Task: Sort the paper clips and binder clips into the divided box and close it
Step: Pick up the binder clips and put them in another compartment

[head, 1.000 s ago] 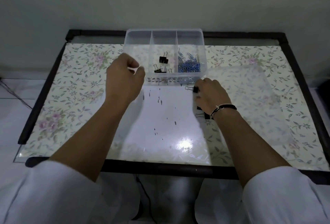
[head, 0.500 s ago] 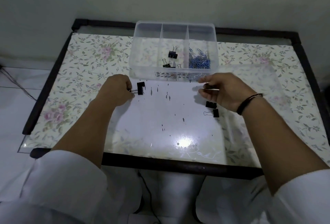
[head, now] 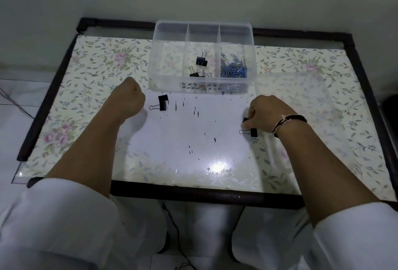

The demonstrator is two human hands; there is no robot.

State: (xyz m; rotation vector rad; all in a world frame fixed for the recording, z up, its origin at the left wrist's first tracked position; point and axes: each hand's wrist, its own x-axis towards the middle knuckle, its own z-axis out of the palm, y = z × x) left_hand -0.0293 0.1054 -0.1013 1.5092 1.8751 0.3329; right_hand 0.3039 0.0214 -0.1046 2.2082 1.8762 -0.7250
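The clear divided box (head: 203, 23) stands open at the table's far middle. Its left compartment looks empty, the middle one holds black binder clips (head: 201, 61), and the right one holds blue paper clips (head: 233, 70). My left hand (head: 129, 99) is a closed fist resting left of a loose black binder clip (head: 162, 102), a small gap apart from it. My right hand (head: 267, 114) pinches a second black binder clip (head: 245, 120), mostly hidden under the fingers. A third binder clip (head: 253, 132) lies just below the thumb.
The box's clear lid (head: 301, 101) lies flat on the table to the right of the box. A white sheet (head: 193, 140) with small dark specks covers the middle of the floral table (head: 86, 75). The dark table frame (head: 193, 194) runs along the near edge.
My left hand has let go of the binder clip beside it and drawn slightly left. My right hand has dropped down and right onto the two clips there.
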